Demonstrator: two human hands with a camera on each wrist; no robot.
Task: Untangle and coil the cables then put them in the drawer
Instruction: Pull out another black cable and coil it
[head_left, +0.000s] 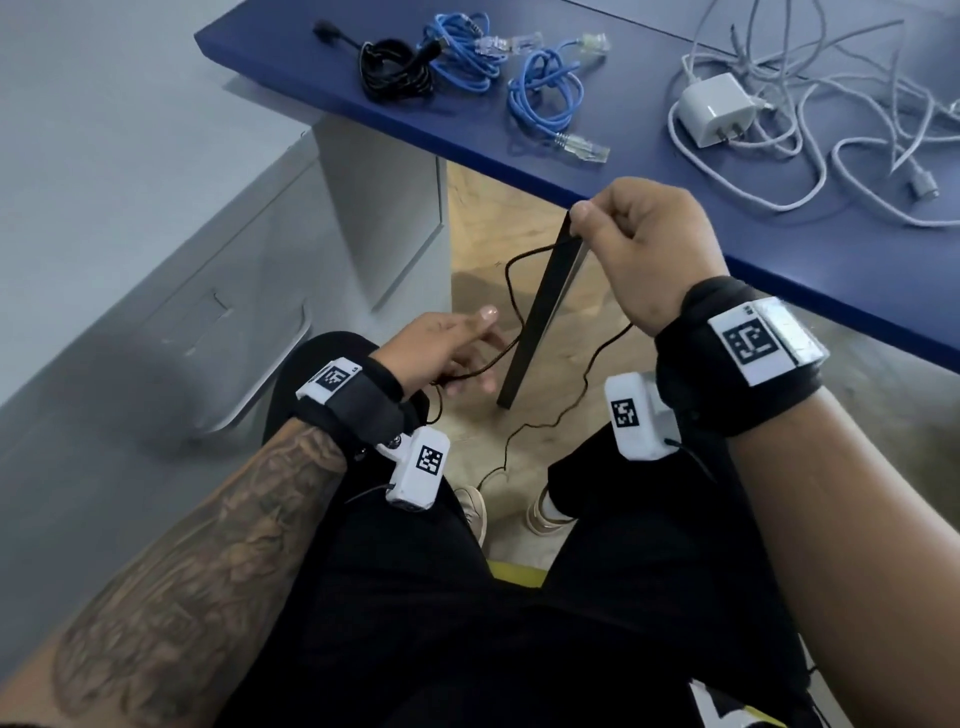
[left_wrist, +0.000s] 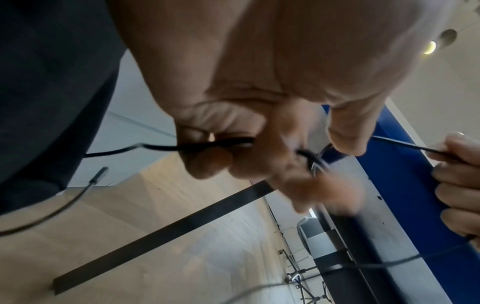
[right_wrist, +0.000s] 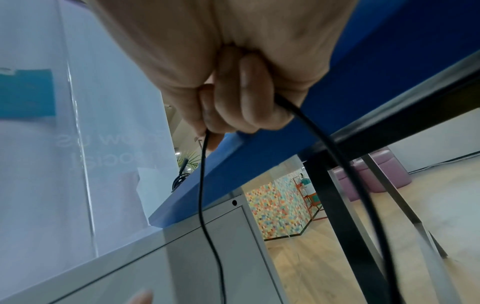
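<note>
I can't read any writing on the cable (head_left: 511, 291). My right hand (head_left: 644, 254) pinches it high; my left hand (head_left: 447, 353) grips it lower, and it hangs floorward.

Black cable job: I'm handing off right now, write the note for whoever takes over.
Both hands hold the thin black cable: right hand grips it by the table edge, left hand pinches it over the lap; its slack hangs toward the floor.
Done: one black coil and two blue coils lie on the blue table.
Left: coil this cable, untangle the white charger cables, put everything in the drawer.
</note>
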